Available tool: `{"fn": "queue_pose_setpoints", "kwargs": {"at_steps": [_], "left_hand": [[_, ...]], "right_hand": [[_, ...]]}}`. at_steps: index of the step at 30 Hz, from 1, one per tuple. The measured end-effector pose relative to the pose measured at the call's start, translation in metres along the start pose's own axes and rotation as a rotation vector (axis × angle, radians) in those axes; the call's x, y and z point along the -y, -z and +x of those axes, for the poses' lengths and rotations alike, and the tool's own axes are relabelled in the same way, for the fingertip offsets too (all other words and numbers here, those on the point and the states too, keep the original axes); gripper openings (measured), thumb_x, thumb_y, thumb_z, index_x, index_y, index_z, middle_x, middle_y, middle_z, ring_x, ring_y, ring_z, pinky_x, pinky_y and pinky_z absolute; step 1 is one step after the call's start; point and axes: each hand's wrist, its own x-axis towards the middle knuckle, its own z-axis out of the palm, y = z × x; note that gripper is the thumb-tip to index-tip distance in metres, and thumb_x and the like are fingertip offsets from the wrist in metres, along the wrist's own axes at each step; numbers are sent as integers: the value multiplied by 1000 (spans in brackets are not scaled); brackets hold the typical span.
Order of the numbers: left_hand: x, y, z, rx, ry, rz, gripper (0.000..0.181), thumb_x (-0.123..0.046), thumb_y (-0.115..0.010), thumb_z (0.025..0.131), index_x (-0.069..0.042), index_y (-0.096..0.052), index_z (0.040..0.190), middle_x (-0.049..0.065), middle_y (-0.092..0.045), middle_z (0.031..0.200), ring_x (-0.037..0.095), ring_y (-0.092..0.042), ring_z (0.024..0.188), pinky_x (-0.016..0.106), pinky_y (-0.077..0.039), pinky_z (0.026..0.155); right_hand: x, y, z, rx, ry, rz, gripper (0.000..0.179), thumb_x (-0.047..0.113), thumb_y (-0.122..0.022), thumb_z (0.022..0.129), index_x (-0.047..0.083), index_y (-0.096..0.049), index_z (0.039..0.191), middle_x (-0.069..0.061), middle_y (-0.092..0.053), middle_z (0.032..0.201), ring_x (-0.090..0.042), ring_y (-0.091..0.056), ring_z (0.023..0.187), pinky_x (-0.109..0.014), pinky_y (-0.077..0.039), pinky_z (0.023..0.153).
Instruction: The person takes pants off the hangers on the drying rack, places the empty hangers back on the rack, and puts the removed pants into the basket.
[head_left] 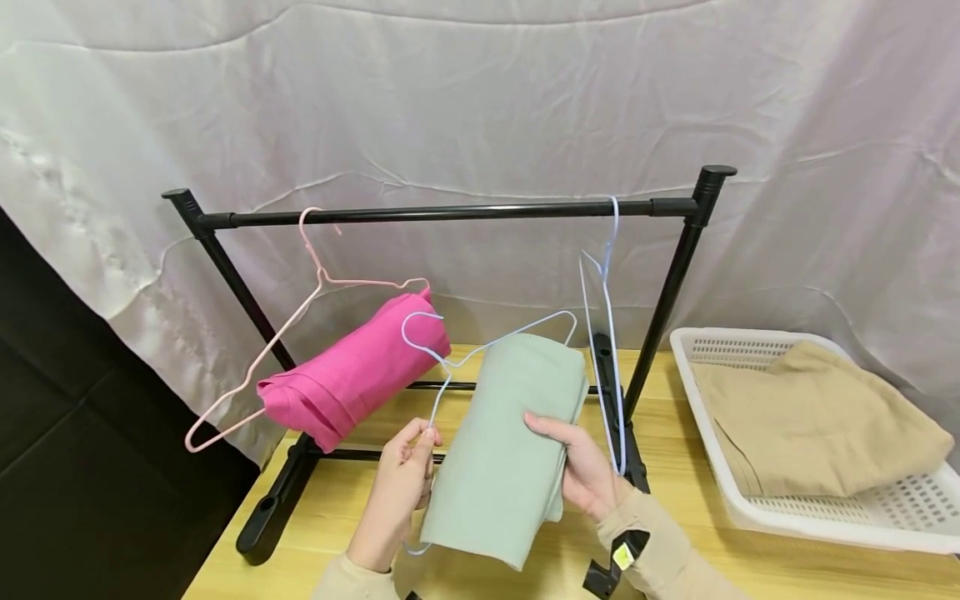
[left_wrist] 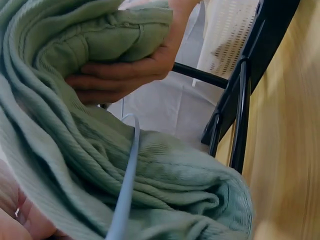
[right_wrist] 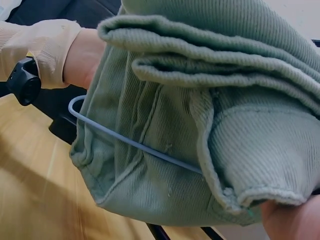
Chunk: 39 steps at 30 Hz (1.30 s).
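Folded pale green trousers (head_left: 506,450) lie draped over the bottom bar of a light blue wire hanger (head_left: 491,337), whose hook points up to the left. My left hand (head_left: 401,475) pinches the hanger's sloping left arm between thumb and fingers. On the other side, my right hand (head_left: 585,467) grips the trousers' right edge, thumb on the front; in the left wrist view its fingers (left_wrist: 115,75) curl around the folded layers. The hanger bar (right_wrist: 135,144) runs across the inside of the fold in the right wrist view.
A black garment rack (head_left: 450,213) stands on the wooden table (head_left: 675,517). A pink hanger (head_left: 258,358) with folded magenta cloth (head_left: 352,367) hangs at its left, a bare blue hanger (head_left: 609,333) at its right. A white basket (head_left: 701,417) at right holds folded tan cloth (head_left: 817,425).
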Motion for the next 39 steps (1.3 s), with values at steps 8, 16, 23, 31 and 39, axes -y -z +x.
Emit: {"fn": "queue_pose_setpoints", "kwargs": {"at_steps": [8,16,23,31,39], "left_hand": [[3,1,4,-6,6,31,22,-20,-46,116,-5,-56,103,-7,-31,59,4,-21,44,17,-19,39],[6,8,9,-26,27,41,22,-18,-44,116,-7,-55,101,-7,-30,59,4,-20,44,17,-19,39],[9,16,12,-55,30,47,22,-17,-43,116,-6,-55,101,-7,-30,58,3,-20,43,17,-18,39],[12,19,12,-62,27,62,23,-18,-44,116,-6,-55,101,-8,-30,58,3,-21,44,17,-19,39],[14,23,11,-80,27,71,23,-19,-45,116,-6,-55,101,-8,-31,57,3,-22,45,17,-20,40]], "right_hand": [[2,1,-4,83,40,-4,30,17,-59,108,14,-44,134,2,-68,125,-14,-71,115,-36,-59,106],[4,1,-6,116,42,-25,31,17,-62,107,13,-46,133,1,-68,125,-14,-71,115,-35,-59,105],[7,2,-8,138,62,-18,29,16,-62,107,14,-49,133,2,-69,125,-14,-71,115,-35,-58,106],[10,0,-11,180,91,-29,26,14,-60,108,15,-52,132,3,-70,126,-13,-72,116,-34,-58,106],[16,-3,-12,204,105,-56,20,15,-60,108,16,-59,128,4,-74,123,-12,-74,114,-33,-60,103]]}}
